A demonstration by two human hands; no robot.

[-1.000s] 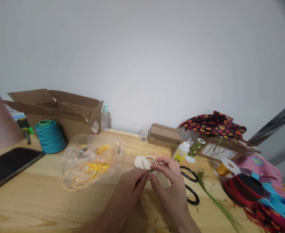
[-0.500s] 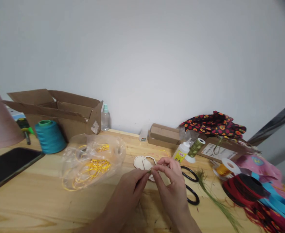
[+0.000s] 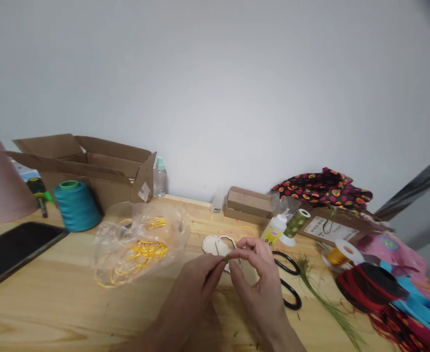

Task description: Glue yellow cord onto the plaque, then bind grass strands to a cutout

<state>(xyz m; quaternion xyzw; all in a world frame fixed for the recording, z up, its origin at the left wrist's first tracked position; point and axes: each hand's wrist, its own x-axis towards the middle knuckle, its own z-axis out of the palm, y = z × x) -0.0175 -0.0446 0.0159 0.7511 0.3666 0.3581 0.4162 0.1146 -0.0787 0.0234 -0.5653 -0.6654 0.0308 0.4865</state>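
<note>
Low over the table, my left hand is closed, pinching a small bit of green thread between thumb and forefinger. My right hand meets it from the right, its forefinger and bent thumb at the same green tip; the exact grip is too small to make out. Just behind the fingertips lies a flat cream cut-out piece with a dark-edged ring shape, partly hidden by my hands. Black scissor handles rest by my right hand, the blades hidden. Beyond them lies a loose bundle of green threads.
A white glue bottle and a green thread spool stand behind my right hand. To the left are a plastic bag of yellow cord, a teal thread cone, a phone and an open carton. Ribbon rolls crowd the right.
My right thumb and forefinger have parted slightly, and more of the green tip shows at my left fingertips. Everything else stays where it was.
</note>
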